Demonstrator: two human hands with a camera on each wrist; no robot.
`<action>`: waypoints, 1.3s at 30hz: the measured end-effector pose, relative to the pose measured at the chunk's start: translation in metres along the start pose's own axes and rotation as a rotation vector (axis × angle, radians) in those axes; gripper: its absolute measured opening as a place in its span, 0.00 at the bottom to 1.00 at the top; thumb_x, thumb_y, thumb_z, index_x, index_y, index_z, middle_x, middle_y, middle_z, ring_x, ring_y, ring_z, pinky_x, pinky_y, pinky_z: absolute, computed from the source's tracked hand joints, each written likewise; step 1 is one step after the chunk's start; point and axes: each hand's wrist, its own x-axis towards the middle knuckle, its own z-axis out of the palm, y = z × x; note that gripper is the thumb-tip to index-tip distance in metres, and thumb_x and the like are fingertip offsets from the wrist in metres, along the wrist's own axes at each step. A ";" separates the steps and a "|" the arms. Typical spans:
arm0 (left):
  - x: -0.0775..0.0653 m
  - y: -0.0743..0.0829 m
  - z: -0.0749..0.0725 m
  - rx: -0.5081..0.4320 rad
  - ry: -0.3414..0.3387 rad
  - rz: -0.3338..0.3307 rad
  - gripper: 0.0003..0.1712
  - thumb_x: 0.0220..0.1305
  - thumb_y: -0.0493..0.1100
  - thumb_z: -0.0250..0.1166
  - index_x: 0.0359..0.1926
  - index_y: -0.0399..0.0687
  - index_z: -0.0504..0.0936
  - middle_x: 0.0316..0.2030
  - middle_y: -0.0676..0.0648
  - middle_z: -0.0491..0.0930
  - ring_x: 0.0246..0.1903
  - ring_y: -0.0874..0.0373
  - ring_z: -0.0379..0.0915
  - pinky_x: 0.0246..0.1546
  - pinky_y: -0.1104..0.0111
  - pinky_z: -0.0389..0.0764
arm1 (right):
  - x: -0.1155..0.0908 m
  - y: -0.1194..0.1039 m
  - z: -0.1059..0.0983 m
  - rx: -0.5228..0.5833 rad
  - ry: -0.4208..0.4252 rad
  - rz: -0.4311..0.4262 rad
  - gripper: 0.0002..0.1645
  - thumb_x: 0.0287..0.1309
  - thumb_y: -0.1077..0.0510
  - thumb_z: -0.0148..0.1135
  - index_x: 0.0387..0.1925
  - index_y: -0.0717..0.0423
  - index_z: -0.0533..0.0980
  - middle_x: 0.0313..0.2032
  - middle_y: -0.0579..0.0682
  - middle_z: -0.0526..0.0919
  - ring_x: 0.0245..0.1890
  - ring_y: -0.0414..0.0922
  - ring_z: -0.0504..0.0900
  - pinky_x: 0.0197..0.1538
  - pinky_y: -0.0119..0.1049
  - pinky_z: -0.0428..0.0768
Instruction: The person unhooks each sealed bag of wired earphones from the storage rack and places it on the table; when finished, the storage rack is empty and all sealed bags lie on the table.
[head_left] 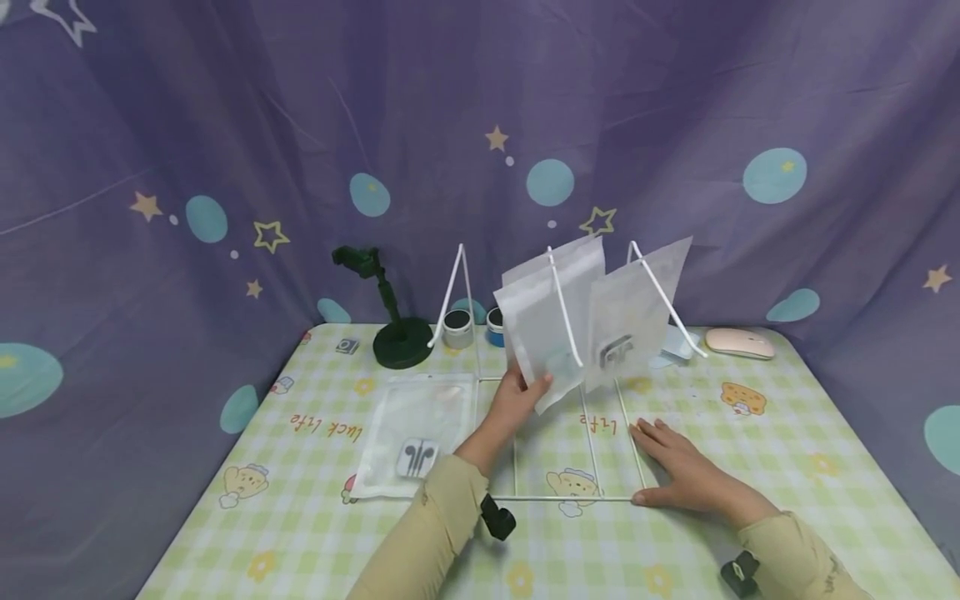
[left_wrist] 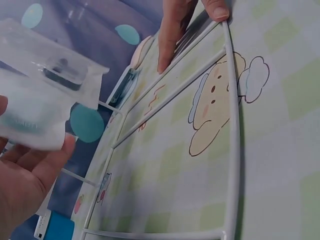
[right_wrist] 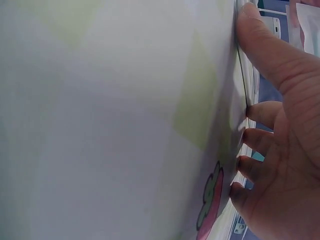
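My left hand [head_left: 512, 410] grips a white translucent zip bag [head_left: 531, 327] by its lower left edge, thumb in front. The bag stands tilted among the upright dividers of a white wire rack [head_left: 555, 498], with another sheet showing behind it. To its right, a second zip bag [head_left: 621, 321] with a dark printed picture leans in the rack. My right hand [head_left: 678, 471] rests at the rack's front right corner, fingers extended along the side wire. In the left wrist view, the gripped bag [left_wrist: 30, 112] sits between thumb and fingers.
A zip bag with an earphone picture [head_left: 418, 458] lies flat at the rack's left. Behind stand a dark green stand [head_left: 402, 342], a grey-lidded jar [head_left: 457, 329] and a blue jar [head_left: 496, 329]. A pink mouse [head_left: 739, 343] lies at the back right.
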 end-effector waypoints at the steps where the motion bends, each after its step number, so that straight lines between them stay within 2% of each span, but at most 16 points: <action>1: -0.001 0.000 0.000 -0.021 -0.005 -0.012 0.31 0.68 0.42 0.62 0.67 0.35 0.63 0.57 0.34 0.74 0.50 0.47 0.77 0.45 0.63 0.79 | 0.000 0.000 0.000 -0.002 0.001 0.000 0.62 0.44 0.36 0.74 0.70 0.68 0.60 0.70 0.69 0.57 0.69 0.73 0.49 0.63 0.69 0.52; 5: -0.003 0.001 0.001 -0.066 -0.038 -0.047 0.30 0.67 0.41 0.64 0.65 0.35 0.66 0.52 0.37 0.77 0.40 0.56 0.77 0.35 0.68 0.79 | 0.001 0.002 0.002 -0.025 0.012 -0.017 0.62 0.43 0.36 0.74 0.69 0.69 0.61 0.69 0.70 0.58 0.68 0.73 0.50 0.62 0.70 0.54; 10: -0.006 -0.001 0.001 -0.097 -0.083 -0.034 0.22 0.65 0.36 0.63 0.57 0.29 0.73 0.44 0.38 0.81 0.34 0.57 0.78 0.34 0.68 0.80 | 0.001 0.001 0.003 -0.027 0.016 -0.017 0.62 0.43 0.36 0.75 0.69 0.69 0.61 0.69 0.70 0.58 0.68 0.74 0.51 0.62 0.70 0.54; 17: -0.017 0.001 0.001 -0.069 -0.063 0.027 0.20 0.67 0.39 0.62 0.55 0.30 0.76 0.47 0.36 0.82 0.38 0.57 0.80 0.40 0.69 0.80 | 0.001 0.001 0.002 -0.026 0.015 -0.012 0.62 0.43 0.35 0.74 0.69 0.69 0.61 0.69 0.70 0.58 0.68 0.73 0.50 0.63 0.69 0.53; 23: -0.027 0.002 -0.003 -0.106 -0.102 0.027 0.19 0.69 0.38 0.60 0.55 0.28 0.75 0.46 0.34 0.81 0.36 0.55 0.82 0.38 0.63 0.84 | 0.001 0.000 0.001 -0.018 -0.002 0.008 0.62 0.44 0.35 0.74 0.70 0.68 0.60 0.70 0.69 0.57 0.69 0.73 0.49 0.63 0.69 0.53; 27: -0.035 0.005 -0.007 -0.114 -0.131 0.025 0.19 0.69 0.37 0.60 0.55 0.28 0.75 0.47 0.34 0.81 0.38 0.54 0.82 0.40 0.59 0.84 | 0.001 0.000 0.000 -0.013 0.001 0.017 0.62 0.44 0.34 0.73 0.70 0.67 0.60 0.70 0.68 0.57 0.69 0.72 0.48 0.63 0.69 0.52; 35: -0.053 0.010 -0.015 -0.094 -0.162 0.022 0.18 0.69 0.36 0.59 0.54 0.26 0.74 0.47 0.32 0.80 0.43 0.47 0.81 0.42 0.56 0.83 | 0.000 -0.002 0.000 -0.020 0.001 0.015 0.62 0.44 0.35 0.74 0.70 0.67 0.60 0.70 0.69 0.57 0.69 0.72 0.49 0.63 0.68 0.53; 39: -0.062 0.012 -0.019 -0.086 -0.166 0.009 0.16 0.68 0.35 0.60 0.52 0.25 0.74 0.44 0.35 0.80 0.43 0.50 0.81 0.42 0.57 0.83 | 0.000 -0.001 0.000 -0.018 0.001 0.015 0.62 0.44 0.35 0.74 0.70 0.67 0.60 0.70 0.68 0.57 0.69 0.72 0.49 0.63 0.68 0.53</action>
